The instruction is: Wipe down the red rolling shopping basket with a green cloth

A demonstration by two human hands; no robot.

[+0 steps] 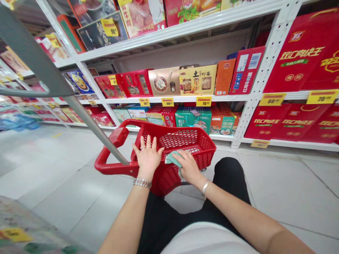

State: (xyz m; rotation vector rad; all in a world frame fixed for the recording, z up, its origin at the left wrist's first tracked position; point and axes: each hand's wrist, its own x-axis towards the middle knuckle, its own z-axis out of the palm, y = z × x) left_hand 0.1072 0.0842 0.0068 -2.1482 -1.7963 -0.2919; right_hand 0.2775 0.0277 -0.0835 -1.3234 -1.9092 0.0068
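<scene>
A red plastic shopping cart [212,150] with latticed basket walls stands on the floor in front of my knees. Over its near left side, my left hand [148,157] is open with the fingers spread and holds nothing. I cannot tell whether its palm touches the cart. My right hand [188,165] is closed around a light green cloth [173,159] at the near rim of the basket. Part of the cloth is hidden under the fingers. The cart's grey handle bar [90,121] slants up to the upper left.
White shelves [174,35] line the far side, holding gift boxes with yellow price tags [203,101]. Large red boxes [296,53] fill the right bay. Pale floor tiles [286,183] lie around the cart. Blurred goods [16,233] with a yellow tag are at the lower left.
</scene>
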